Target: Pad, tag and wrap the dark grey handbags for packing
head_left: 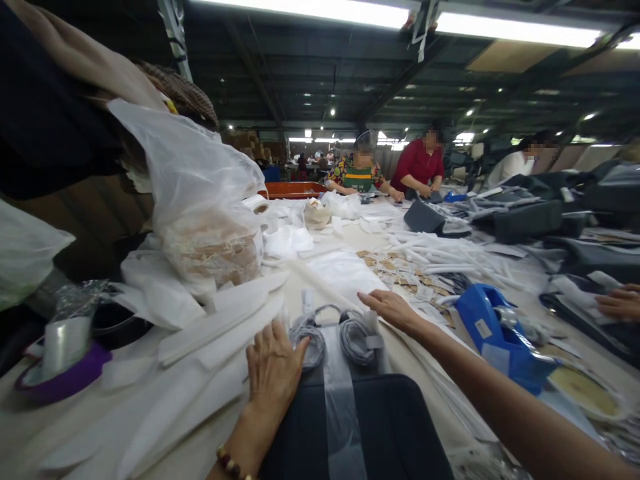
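A dark navy bag-like case (395, 427) lies on the table in front of me, with a clear plastic strip (340, 407) running down its middle. At its far end are two bundles of coiled grey strap, a left coil (313, 343) and a right coil (357, 341), with a dark loop handle between them. My left hand (274, 363) rests open beside the left coil, its thumb against it. My right hand (390, 309) is stretched out, fingers pointing left, above the table just beyond the right coil. Nothing shows in its fingers.
A blue tape dispenser (493, 330) stands at right, near a co-worker's hand (620, 301). White foam sheets (220, 333) cover the left side. A plastic-bagged bundle (215, 247) and purple ring (65, 380) lie further left. Dark padded pieces (525, 217) are piled at right; several people work beyond.
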Action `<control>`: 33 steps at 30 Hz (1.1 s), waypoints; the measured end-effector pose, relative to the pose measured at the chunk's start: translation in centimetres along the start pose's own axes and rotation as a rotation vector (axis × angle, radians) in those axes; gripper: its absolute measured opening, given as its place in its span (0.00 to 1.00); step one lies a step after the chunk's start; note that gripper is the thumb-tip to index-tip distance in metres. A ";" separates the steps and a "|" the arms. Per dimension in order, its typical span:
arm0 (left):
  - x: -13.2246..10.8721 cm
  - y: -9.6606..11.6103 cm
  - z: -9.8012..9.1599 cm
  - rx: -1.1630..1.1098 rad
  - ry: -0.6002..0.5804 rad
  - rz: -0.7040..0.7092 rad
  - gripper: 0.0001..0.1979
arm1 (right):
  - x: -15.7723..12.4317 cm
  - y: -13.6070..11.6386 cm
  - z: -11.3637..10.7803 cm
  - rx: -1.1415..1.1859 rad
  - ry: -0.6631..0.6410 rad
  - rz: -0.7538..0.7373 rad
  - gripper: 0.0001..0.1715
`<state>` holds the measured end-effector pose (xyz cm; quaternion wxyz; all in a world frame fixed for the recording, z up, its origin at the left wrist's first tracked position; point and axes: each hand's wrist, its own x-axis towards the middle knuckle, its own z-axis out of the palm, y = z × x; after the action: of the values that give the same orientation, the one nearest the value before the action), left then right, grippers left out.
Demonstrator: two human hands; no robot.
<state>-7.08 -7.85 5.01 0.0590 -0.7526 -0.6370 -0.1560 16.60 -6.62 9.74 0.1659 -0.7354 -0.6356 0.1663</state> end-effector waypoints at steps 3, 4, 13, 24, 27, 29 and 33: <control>0.0 2.5 -0.3 -0.222 0.132 0.202 0.16 | -0.4 1.1 1.4 0.084 -0.049 -0.033 0.22; 0.1 3.7 -0.3 -0.325 0.115 0.252 0.13 | -0.4 1.2 1.8 0.107 -0.050 -0.043 0.21; -0.1 11.2 2.5 -0.485 -0.044 0.171 0.22 | 1.0 3.2 3.3 0.336 -0.024 -0.103 0.07; 5.4 8.7 0.6 -0.386 -0.533 0.506 0.32 | 0.5 4.3 4.7 0.599 0.159 -0.174 0.08; 6.5 8.6 0.1 -0.285 -0.599 0.650 0.31 | 0.0 3.9 4.5 0.609 0.176 -0.185 0.08; 7.1 9.0 0.1 -0.182 -0.585 0.698 0.25 | -0.2 3.5 4.4 0.603 0.175 -0.190 0.07; 7.4 10.0 0.6 -0.026 -0.497 0.766 0.15 | -0.4 3.0 4.2 0.550 0.195 -0.125 0.08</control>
<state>3.87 -2.51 7.88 -0.0516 -0.9493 -0.3055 0.0544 17.32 -7.31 4.66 0.4290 -0.6347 -0.5919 0.2504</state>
